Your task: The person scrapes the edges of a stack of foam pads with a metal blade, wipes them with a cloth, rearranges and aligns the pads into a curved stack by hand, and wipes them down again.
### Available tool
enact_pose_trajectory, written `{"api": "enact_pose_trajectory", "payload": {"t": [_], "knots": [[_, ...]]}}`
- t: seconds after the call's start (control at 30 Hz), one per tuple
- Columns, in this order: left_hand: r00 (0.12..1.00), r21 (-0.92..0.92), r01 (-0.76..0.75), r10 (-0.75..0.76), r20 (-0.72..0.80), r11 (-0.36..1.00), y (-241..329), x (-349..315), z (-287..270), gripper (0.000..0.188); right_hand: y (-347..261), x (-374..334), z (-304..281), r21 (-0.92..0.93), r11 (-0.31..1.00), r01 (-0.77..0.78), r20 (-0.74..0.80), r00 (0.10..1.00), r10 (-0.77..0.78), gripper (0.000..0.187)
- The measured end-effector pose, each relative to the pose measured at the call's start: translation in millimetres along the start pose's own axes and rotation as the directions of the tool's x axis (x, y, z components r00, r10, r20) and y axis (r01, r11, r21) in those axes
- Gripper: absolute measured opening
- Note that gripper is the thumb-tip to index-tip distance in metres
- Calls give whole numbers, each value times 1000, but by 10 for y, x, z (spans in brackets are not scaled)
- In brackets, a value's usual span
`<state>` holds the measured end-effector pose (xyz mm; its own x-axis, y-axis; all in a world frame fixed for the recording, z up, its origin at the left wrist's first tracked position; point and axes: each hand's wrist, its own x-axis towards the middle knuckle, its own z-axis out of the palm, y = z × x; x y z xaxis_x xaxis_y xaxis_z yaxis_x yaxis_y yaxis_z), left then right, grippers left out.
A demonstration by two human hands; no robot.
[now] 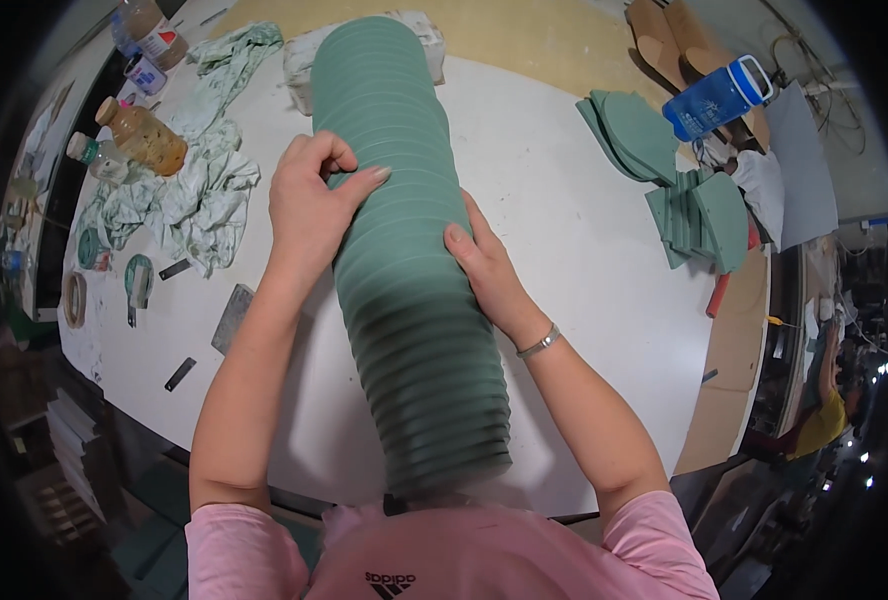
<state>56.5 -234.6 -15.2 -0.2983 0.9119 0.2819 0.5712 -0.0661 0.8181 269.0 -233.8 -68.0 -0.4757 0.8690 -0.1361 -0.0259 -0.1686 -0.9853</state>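
A long row of overlapping green sheets [399, 230] with rounded edges lies lengthwise before me, running from near my body to the table's far side. The sheets fan like shingles, and the nearer ones look darker along their edges. On the row's left side, my left hand [309, 190] has its fingers curled and its thumb laid on a sheet's edge, pinching there. Against the right side rests my right hand [489, 265], thumb on top and the other fingers partly hidden along the flank, gripping the row. The far end leans on a pale wrapped block [299, 65].
Left on the white table [564, 300] lie a stained cloth [209, 185], bottles [149, 140], a tape roll [76, 300], dark flat strips [180, 374] and a grey block [232, 318]. At right are more green pieces [632, 130], a blue bottle [704, 105] and a red-handled tool [718, 296].
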Motion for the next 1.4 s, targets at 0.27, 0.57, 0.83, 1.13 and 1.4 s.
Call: {"api": "enact_pose_trajectory", "payload": {"t": [0.27,0.57,0.83,1.13,1.4], "knots": [[993,133,-33,17,118,991,96,61,-147,23,29,-3,-12,-37,999,5,-14,1000,-6,90],[986,226,-133,107,125,965,92,24,-141,19,12,-16,9,-62,998,-13,-22,1000,11,91],[974,0,-58,56,220,998,36,62,-271,18,3,-15,2,-34,999,-7,-15,1000,6,91],[960,-40,66,-53,276,997,54,112,-270,18,-57,-28,22,-13,999,-53,-5,999,53,89],[974,4,96,-95,206,995,-1,86,-262,20,-23,-12,43,-13,999,-39,-11,999,39,89]]}}
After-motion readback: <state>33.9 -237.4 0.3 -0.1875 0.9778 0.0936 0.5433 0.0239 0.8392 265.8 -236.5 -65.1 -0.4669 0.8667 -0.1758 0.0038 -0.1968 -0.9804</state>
